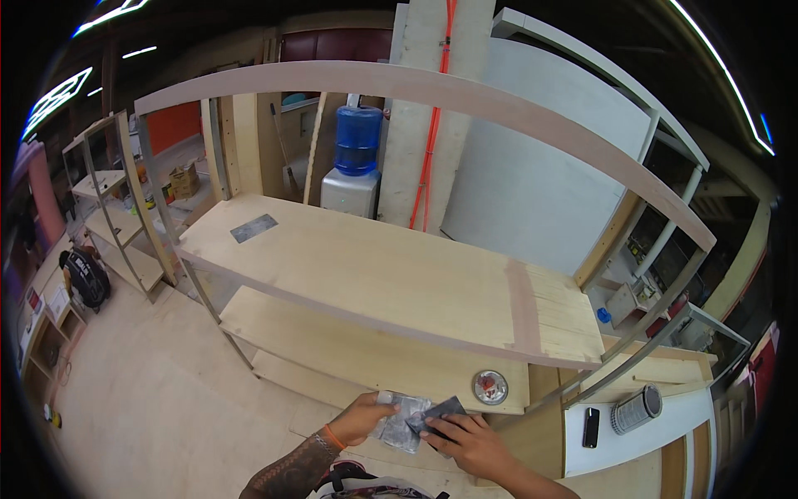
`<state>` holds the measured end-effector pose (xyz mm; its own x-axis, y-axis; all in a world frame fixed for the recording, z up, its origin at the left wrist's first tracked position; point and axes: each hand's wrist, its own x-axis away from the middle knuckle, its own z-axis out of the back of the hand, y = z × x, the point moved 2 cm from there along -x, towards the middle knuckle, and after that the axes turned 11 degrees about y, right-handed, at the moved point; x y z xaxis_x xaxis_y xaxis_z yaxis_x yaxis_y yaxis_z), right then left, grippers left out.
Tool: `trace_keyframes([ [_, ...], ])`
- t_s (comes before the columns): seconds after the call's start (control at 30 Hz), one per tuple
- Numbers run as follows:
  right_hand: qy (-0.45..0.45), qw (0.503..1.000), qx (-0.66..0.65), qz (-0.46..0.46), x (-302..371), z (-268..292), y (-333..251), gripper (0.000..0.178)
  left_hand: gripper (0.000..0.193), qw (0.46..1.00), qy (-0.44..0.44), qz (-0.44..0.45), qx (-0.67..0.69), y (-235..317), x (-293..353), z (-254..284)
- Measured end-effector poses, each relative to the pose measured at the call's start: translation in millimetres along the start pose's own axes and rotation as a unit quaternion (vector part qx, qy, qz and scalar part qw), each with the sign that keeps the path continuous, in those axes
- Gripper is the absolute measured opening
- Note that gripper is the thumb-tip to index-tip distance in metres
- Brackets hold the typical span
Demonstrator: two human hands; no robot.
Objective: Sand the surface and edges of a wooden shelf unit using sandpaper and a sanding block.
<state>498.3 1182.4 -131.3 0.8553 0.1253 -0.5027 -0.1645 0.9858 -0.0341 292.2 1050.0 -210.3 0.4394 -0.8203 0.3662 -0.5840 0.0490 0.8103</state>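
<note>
My left hand [360, 420], with an orange band and a bracelet at the wrist, grips a flat grey piece smeared with white [401, 426]. In my right hand [470, 445] is a dark grey sheet that looks like sandpaper [440, 413], its edge overlapping the smeared piece. Both hands are closed and meet low in front of a long wooden shelf unit [374, 258]. Just beyond them, a round tin [490, 387] with reddish stuff inside stands on a lower shelf. A flat dark grey rectangle [253, 228] lies at the left of the upper shelf.
At right, a white-topped bench [673, 432] bears a phone [591, 427] and a grey can [637, 409]. A metal upright [162, 179] and a curved top rail [399, 81] frame the unit. Behind stands a water dispenser [350, 193]. A person [86, 277] crouches far left.
</note>
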Motion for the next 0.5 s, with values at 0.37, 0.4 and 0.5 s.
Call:
trace_keyframes([
  [0.37, 0.138, 0.98, -0.049, -0.132, -82.4, -28.3, -33.2, 0.055, 0.031, 0.971, -0.06, 0.083, 0.218, 37.0, -22.6, 54.1],
  [0.4, 0.133, 0.981, -0.05, -0.132, -90.4, -38.0, -42.6, 0.055, 0.032, 0.949, -0.092, 0.147, 0.264, 38.8, -19.4, 59.1],
  [0.5, 0.171, 0.962, -0.085, -0.197, -104.4, -69.9, -50.8, 0.057, 0.033, 0.964, -0.053, 0.103, 0.239, 68.4, -16.1, 75.4],
])
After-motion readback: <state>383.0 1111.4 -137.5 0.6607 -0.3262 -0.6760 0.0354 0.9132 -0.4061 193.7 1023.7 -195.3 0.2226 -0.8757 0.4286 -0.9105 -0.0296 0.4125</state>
